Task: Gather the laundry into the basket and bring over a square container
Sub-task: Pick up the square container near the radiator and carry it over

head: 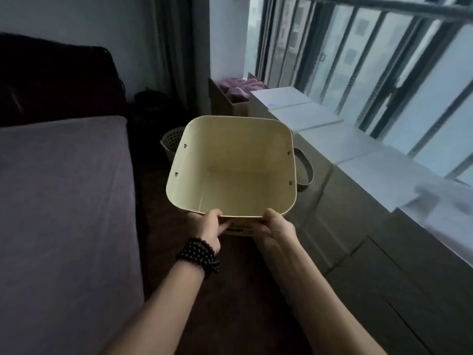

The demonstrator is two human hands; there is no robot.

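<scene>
The square container (231, 166) was cream-coloured with rounded corners, four small rivets on its inner walls and a loop handle on its right side, and it was empty, held in the air over the dark floor (230, 290). The left hand (208, 228) and right hand (277, 226) were each clamped on its near rim. Left of the container lay a bed (64, 201); just beyond it stood a perforated basket (172, 143); farther back, a box (230, 98) held pink cloth (242, 85); a white window ledge (358, 147) ran along its right.

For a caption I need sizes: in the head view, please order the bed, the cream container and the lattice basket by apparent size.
1. bed
2. cream container, though nearness inflates it
3. lattice basket, partly hidden
</scene>
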